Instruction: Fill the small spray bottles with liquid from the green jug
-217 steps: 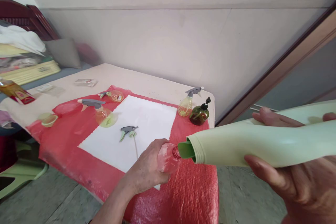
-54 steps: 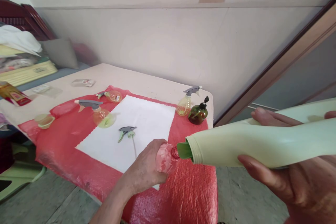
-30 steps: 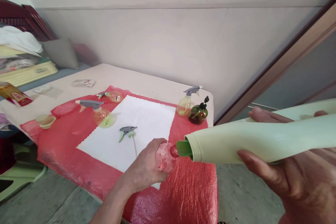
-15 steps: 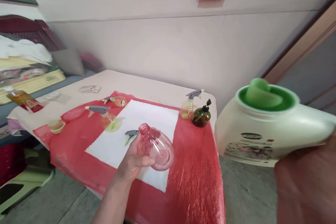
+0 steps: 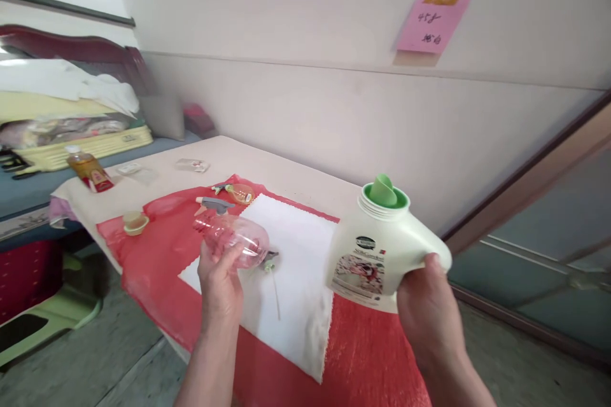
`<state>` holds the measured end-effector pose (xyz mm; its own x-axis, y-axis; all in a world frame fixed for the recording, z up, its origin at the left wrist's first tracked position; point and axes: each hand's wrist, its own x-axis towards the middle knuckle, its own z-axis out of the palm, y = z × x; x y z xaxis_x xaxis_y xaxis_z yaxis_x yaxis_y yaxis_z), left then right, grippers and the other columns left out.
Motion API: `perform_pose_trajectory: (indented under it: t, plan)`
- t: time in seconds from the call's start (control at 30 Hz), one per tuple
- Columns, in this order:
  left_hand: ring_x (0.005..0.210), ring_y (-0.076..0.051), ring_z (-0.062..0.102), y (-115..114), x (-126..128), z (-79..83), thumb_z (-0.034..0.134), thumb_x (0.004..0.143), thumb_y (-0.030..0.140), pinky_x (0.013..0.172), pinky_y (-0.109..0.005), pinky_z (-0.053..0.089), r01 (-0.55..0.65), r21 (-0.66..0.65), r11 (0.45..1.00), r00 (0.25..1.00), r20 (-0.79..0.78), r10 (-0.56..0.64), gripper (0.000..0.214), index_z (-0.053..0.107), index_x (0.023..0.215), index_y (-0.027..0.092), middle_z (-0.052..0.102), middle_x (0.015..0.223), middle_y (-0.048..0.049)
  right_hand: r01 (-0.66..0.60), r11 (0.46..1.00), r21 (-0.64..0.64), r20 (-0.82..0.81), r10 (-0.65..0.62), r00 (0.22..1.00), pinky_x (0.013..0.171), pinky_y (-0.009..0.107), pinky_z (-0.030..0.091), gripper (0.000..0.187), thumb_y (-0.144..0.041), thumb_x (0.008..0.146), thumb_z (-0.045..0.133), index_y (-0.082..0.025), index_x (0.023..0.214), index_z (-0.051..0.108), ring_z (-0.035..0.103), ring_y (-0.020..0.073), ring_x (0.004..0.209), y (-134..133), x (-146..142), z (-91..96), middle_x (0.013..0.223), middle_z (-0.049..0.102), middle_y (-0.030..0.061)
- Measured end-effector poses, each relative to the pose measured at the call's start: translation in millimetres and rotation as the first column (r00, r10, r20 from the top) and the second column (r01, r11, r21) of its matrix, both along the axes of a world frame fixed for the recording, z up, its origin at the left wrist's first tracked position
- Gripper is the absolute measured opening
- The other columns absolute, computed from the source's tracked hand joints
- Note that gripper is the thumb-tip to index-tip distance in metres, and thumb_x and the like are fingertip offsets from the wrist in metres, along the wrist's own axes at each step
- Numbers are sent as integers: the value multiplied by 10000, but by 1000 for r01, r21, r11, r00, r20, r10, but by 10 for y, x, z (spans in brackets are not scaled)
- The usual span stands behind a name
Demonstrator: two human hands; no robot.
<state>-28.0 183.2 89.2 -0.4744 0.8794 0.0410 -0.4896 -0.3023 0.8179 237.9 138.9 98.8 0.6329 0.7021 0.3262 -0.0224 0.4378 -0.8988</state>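
Observation:
My left hand grips a clear pink plastic bottle with no cap, tilted with its neck toward the left, above the white cloth. My right hand holds a large pale green detergent jug upright by its handle side; its green pouring spout is open on top. The jug hangs over the right part of the red mat. A loose grey and green trigger sprayer head with its tube lies on the cloth just right of the pink bottle.
On the table farther left lie a sprayer bottle, a grey trigger head, a small yellow-green cup and an amber bottle. Folded bedding is stacked at the far left. A pink note hangs on the wall.
The jug was tipped with its spout at the pink bottle's mouth; now it is turned upright and drawn away. My left hand has lifted the pink bottle leftward and tilted it. The camera has swung right.

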Motion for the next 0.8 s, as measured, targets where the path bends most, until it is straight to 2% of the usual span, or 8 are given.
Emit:
perform_pose_trajectory:
  t: [0.13,0.23,0.3,0.37,0.5,0.57,0.67,0.8]
  plan:
    - [950,-173,627,25,-82,54,781,660,195,841,-294,484,-115,17,993,993,-18,115,454,616,1079,251,654,1027,15,-78,994,-80,-103,69,992,1070,428,439,536,-581,865,471,-233,1264,557,615,208,1124,622,-359,-195,1204,658,46]
    - [931,-164,621,34,-94,69,776,651,183,849,-285,474,-107,16,994,994,-27,107,446,617,1064,240,647,994,17,-66,989,-132,-54,60,997,1036,410,456,623,-620,861,410,-197,1307,512,593,208,1150,1045,-584,-343,1226,640,64]
    - [931,-166,620,32,-97,77,767,650,181,851,-285,473,-100,9,995,994,-31,101,435,620,1057,234,645,991,15,-45,977,-209,1,46,999,1009,414,462,651,-634,851,397,-172,1291,526,588,225,1144,1157,-685,-454,1227,635,80]
    - [943,-172,621,28,-105,83,759,657,186,853,-291,474,-93,4,996,995,-23,93,441,620,1073,233,648,1009,7,-8,951,-309,80,34,996,988,413,459,639,-630,826,453,-165,1249,564,572,250,1150,1086,-753,-570,1231,631,90]
    - [974,-172,617,23,-137,75,748,687,186,871,-298,470,-89,-6,996,996,-11,89,426,620,1091,234,651,1068,-8,107,871,-479,268,29,963,969,398,432,672,-606,801,506,-155,1298,510,525,288,1204,631,-909,-788,1338,555,138]
    - [977,-173,616,22,-144,66,749,683,180,871,-299,471,-89,-21,996,996,-5,89,423,622,1082,234,650,1062,-7,74,830,-553,351,151,924,875,391,467,618,-620,790,488,-156,1187,579,606,286,1050,474,-1060,-869,1185,644,148]
    - [976,-187,621,18,-117,77,763,659,195,856,-305,482,-88,-41,995,996,9,89,471,618,1106,231,649,1052,-10,-14,749,-662,440,404,802,792,390,464,407,-586,692,629,-217,862,657,643,268,819,518,-1374,-940,876,706,85]
    - [991,-205,616,13,-42,139,739,631,187,849,-313,482,-90,-52,995,996,14,91,526,609,1140,222,652,1046,-21,-2,681,-733,486,525,698,790,406,435,268,-425,607,729,-210,669,581,631,273,782,802,-1673,-964,743,673,74]
